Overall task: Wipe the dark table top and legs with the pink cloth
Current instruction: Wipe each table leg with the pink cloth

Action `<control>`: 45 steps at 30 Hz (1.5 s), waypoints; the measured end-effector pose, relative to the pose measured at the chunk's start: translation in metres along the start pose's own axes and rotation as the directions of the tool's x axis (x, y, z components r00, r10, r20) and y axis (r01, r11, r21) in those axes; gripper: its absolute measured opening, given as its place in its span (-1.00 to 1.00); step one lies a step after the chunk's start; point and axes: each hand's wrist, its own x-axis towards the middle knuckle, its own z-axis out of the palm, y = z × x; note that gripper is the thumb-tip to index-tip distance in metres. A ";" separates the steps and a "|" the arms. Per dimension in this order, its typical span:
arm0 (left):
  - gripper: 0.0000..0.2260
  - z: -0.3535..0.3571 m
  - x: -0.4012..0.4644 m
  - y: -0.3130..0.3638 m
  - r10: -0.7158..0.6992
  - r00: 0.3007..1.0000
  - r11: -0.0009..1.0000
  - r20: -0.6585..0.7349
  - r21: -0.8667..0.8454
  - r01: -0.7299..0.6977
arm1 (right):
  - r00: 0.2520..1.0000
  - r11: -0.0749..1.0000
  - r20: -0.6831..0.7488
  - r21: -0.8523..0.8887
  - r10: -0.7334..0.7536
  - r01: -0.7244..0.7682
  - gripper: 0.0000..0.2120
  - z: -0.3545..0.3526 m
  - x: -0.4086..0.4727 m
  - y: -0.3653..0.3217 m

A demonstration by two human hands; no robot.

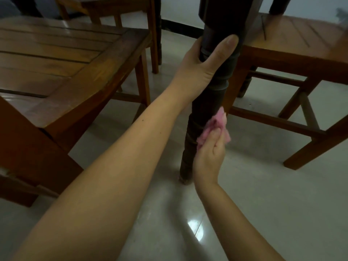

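Observation:
A dark turned table leg (205,102) runs from the top centre of the head view down to the pale floor. My left hand (203,65) is wrapped around its upper part, thumb on the right side. Lower down, my right hand (209,157) presses the crumpled pink cloth (218,123) against the leg's right side. The table top is out of view above.
A brown wooden chair (75,59) with a slatted seat stands at the left, and another wooden chair (293,44) at the right, both close to the leg. A second dark leg (278,4) shows at the top right. The glossy tiled floor (263,204) lies below.

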 end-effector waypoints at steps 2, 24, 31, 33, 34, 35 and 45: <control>-0.67 0.000 0.000 -0.001 -0.006 1.000 1.000 0.003 0.011 0.006 | 0.987 0.986 0.013 -0.037 -0.161 0.162 -0.49 0.008 0.010 -0.010; -0.65 0.002 -0.004 0.004 -0.025 1.000 0.999 0.004 -0.031 0.026 | 0.953 0.940 0.054 -0.157 -0.297 0.302 -0.39 0.010 0.016 0.009; -0.81 -0.001 -0.002 0.000 -0.068 0.998 0.997 0.014 -0.046 0.069 | 0.928 0.912 0.136 -0.283 0.346 -0.298 -0.80 -0.035 -0.017 0.078; -0.79 -0.001 -0.001 0.001 -0.057 0.998 0.998 0.014 -0.039 0.058 | 0.937 0.941 0.145 -0.170 0.318 -0.293 -0.76 -0.034 -0.005 0.059; -0.76 -0.001 -0.001 0.001 -0.054 0.998 0.998 0.012 -0.037 0.054 | 0.947 0.956 0.136 -0.070 0.293 -0.286 -0.72 -0.031 0.009 0.046; -0.76 0.000 -0.001 0.001 -0.053 0.999 0.998 0.011 -0.040 0.053 | 0.954 0.963 0.145 0.026 0.261 -0.267 -0.69 -0.027 0.025 0.032; -0.90 -0.002 -0.001 0.001 -0.077 0.997 0.995 0.007 -0.059 0.077 | 0.792 0.888 0.404 -0.263 0.457 -0.378 -0.48 -0.018 0.093 0.043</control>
